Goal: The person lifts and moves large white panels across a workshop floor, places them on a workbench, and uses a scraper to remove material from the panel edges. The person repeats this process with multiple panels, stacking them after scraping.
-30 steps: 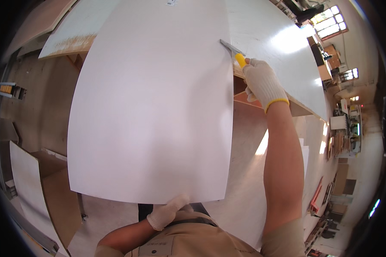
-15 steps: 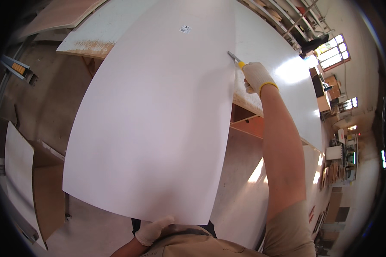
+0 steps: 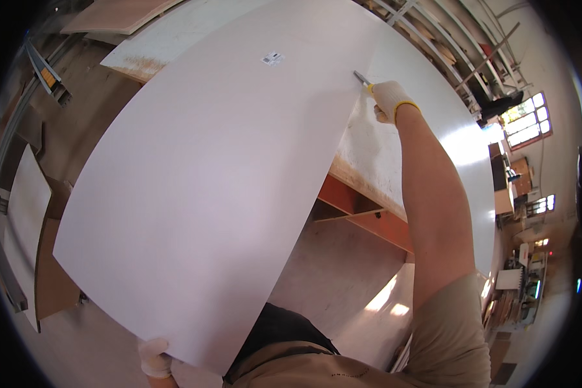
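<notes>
A large white sheet (image 3: 194,187) with a small printed label (image 3: 273,59) stretches away from my body. Its far part lies over a pale, worn tabletop (image 3: 385,155), and its near end juts out past the table's edge. My left hand (image 3: 154,357), in a white knit glove, grips the sheet's near edge; its fingers underneath are hidden. Far out at the sheet's right edge, my gloved right hand (image 3: 389,100) is closed round a yellow-handled tool with a flat grey metal blade (image 3: 361,77). The blade points away to the left, over the sheet's edge.
Orange-red framing (image 3: 375,226) shows beneath the table. Leaning boards (image 3: 29,226) stand at the left, and a brown panel (image 3: 119,14) lies at the far left. A rack with long pieces (image 3: 446,39) is at the far right. Sunlight patches fall on the floor.
The sheet's near end has swung left, with my left hand moving along at its edge. My right hand and the tool have shifted slightly right, and more of the table's underframe shows.
</notes>
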### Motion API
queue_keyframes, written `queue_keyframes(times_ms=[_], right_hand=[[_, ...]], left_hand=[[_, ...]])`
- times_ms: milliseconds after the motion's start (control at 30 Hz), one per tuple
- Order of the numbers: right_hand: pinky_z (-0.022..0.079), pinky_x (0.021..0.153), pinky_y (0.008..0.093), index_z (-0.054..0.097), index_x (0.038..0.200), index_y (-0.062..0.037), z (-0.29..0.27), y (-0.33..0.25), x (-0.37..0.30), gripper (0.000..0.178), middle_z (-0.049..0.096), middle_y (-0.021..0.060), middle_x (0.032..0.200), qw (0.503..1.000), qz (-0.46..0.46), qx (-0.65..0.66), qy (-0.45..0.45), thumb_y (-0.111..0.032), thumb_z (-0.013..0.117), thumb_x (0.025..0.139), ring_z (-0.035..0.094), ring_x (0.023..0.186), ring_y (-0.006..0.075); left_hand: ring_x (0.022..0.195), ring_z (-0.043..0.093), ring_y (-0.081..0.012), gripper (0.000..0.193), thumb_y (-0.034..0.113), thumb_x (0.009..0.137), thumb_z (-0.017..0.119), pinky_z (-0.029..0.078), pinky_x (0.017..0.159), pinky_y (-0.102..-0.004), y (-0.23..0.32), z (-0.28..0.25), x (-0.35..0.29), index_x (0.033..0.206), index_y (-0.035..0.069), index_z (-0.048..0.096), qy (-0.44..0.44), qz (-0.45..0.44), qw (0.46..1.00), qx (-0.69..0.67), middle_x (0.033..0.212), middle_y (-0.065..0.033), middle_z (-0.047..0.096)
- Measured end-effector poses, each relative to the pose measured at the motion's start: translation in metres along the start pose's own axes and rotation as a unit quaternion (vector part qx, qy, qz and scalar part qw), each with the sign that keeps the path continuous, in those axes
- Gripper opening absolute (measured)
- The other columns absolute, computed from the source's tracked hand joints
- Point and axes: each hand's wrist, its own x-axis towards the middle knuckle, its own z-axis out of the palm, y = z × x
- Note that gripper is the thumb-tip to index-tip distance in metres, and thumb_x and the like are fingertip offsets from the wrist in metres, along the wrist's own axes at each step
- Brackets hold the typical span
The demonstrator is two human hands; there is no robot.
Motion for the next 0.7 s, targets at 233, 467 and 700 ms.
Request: queue_keyframes(times_ms=[233, 467, 700], right_hand=[[0.045, 0.059, 0.0419, 0.056, 0.071, -0.0012, -0.035, 0.01, 0.05, 0.009, 0.046, 0.0279, 0.079, 0.958, -0.056, -0.282, -0.018, -0.004, 0.064, 0.066, 0.044, 0.064, 0.0397], [0.049, 0.061, 0.0411, 0.063, 0.074, 0.0001, -0.035, 0.068, 0.133, 0.003, 0.045, 0.0273, 0.08, 0.992, 0.046, -0.113, -0.012, -0.002, 0.062, 0.074, 0.047, 0.062, 0.0347], [0.04, 0.051, 0.0402, 0.05, 0.065, -0.0015, -0.036, 0.112, 0.203, 0.016, 0.041, 0.0224, 0.071, 0.995, 0.047, -0.087, -0.029, 0.0, 0.061, 0.076, 0.038, 0.056, 0.0292]], left_hand=[[0.135, 0.054, -0.0327, 0.076, 0.049, 0.1, 0.052, 0.038, 0.116, -0.0433, 0.0, -0.059, -0.018, 0.157, -0.001, 0.042, 0.12, -0.07, 0.986, 0.091, 0.151, -0.0186, 0.055], [0.147, 0.044, -0.032, 0.07, 0.037, 0.106, 0.057, 0.042, 0.116, -0.0415, 0.129, 0.003, 0.067, 0.157, -0.007, 0.039, 0.469, -0.048, 0.866, 0.164, 0.16, -0.0193, 0.043], [0.127, 0.058, -0.0327, 0.039, 0.02, 0.099, 0.064, 0.048, 0.108, -0.0409, 0.171, 0.188, 0.235, 0.129, -0.004, 0.061, 0.158, 0.261, 0.744, 0.595, 0.133, -0.0185, 0.062]])
